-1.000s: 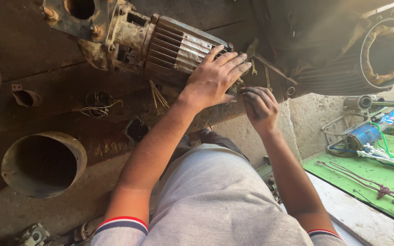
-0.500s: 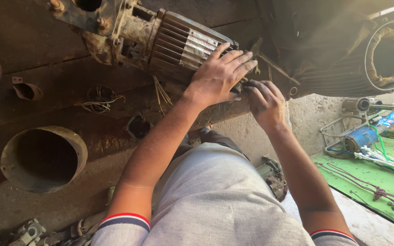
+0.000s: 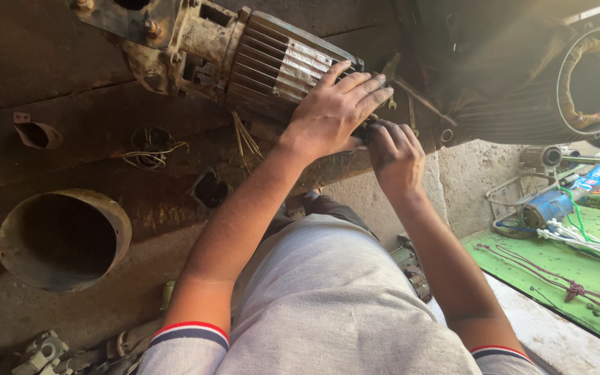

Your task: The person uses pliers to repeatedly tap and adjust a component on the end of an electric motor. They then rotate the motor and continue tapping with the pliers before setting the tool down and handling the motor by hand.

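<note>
A rusty finned electric motor (image 3: 272,62) lies on its side on the dirty bench at the top of the head view. My left hand (image 3: 338,111) rests flat on the motor's ribbed casing near its end, fingers spread. My right hand (image 3: 394,156) sits just beside it, curled around a small dark part (image 3: 366,130) at the motor's end; the part is mostly hidden by my fingers. A thin wrench (image 3: 392,104) lies right past my fingertips.
A large dark stator housing with a copper winding ring (image 3: 592,76) fills the top right. A rusty pipe section (image 3: 60,239) lies at left, with loose wire (image 3: 148,149) behind it. A green surface (image 3: 564,278) with cords and a blue object (image 3: 546,207) is at right.
The view has shifted, so the motor sits higher and further left in the frame. My right hand has closed in against my left at the motor's end.
</note>
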